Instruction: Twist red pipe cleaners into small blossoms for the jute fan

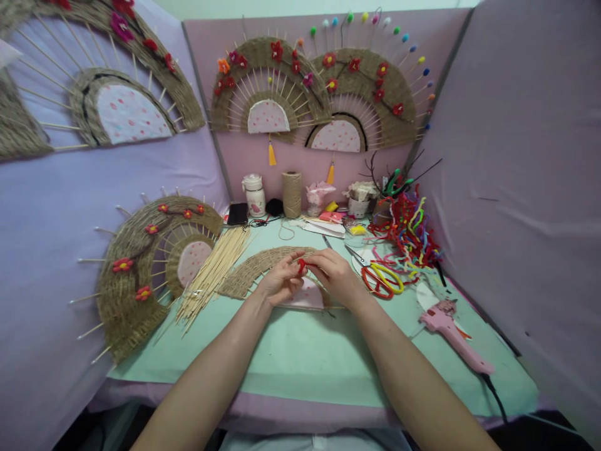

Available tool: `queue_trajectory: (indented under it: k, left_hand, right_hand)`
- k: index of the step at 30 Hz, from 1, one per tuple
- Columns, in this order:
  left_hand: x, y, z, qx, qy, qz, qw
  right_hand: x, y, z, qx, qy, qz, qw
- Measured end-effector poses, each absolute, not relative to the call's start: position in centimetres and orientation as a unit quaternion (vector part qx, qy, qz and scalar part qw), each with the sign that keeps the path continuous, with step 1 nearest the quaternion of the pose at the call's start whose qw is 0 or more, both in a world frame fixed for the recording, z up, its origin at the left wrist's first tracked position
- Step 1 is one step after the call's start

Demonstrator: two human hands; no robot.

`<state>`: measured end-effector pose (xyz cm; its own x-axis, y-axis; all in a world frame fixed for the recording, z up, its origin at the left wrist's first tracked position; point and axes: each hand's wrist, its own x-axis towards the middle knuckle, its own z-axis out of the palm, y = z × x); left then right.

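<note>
Over the middle of the table, my left hand (280, 282) pinches a small curled piece of red pipe cleaner (301, 266). The fingertips of my right hand (335, 274) are closed on the same fuzzy piece from the other side. Directly beneath both hands lies a twine-woven fan (248, 269) with a white, pink-spotted half-round centre (307, 294), partly hidden by my hands and wrists.
Left of the fan lies a bundle of thin sticks (213, 275). To the right are red-handled scissors (375, 282), yellow-handled scissors (392, 279), a pink glue gun (453, 332) and piled colourful pipe cleaners (406, 228). A twine spool (292, 195) stands behind. Finished fans (162, 269) lean on the walls.
</note>
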<state>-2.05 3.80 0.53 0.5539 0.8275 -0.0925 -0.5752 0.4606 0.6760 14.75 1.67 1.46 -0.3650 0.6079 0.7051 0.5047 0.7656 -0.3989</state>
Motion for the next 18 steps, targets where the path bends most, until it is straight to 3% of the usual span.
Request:
queue_trajectory:
  k: [10,18]
  left_hand:
    - [-1.26,3.95,0.0,0.357,0.236,0.509,0.747]
    - [-1.33,4.26,0.09,0.571,0.338,0.529,0.53]
  right_hand:
    - [14.05,1.6,1.5,-0.375,-0.795,0.09,0.468]
    - [14.04,2.23,0.65,-0.455,-0.736,0.241,0.439]
